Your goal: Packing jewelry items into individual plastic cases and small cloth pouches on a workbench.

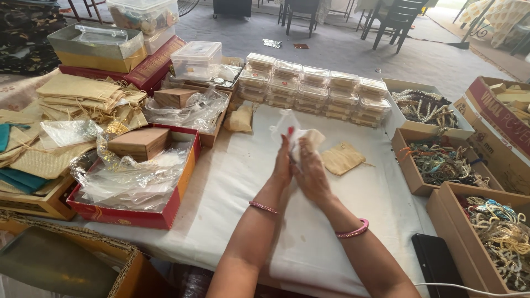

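Over the white-covered table [243, 182], mid-frame, both hands meet w/ palms facing each other. Left hand [282, 163] and right hand [310, 172] are pressed together around a small white cloth pouch [302, 138]; its thin translucent top sticks up above the fingertips. Can't tell exactly which fingers pinch it.

Pouch looks v. light, soft, floppy, so it'd crumple rather than resist; prob. not slippery, and not fragile itself, though contents aren't visible. Best hold, I'd say: near the mouth/top edge, fingers on both sides.

Just beside the right hand lies a tan pouch [342, 158], flat on the cloth. Behind: stacked clear plastic boxes [314, 88]. Right side: cardboard boxes of jewellery [441, 163].
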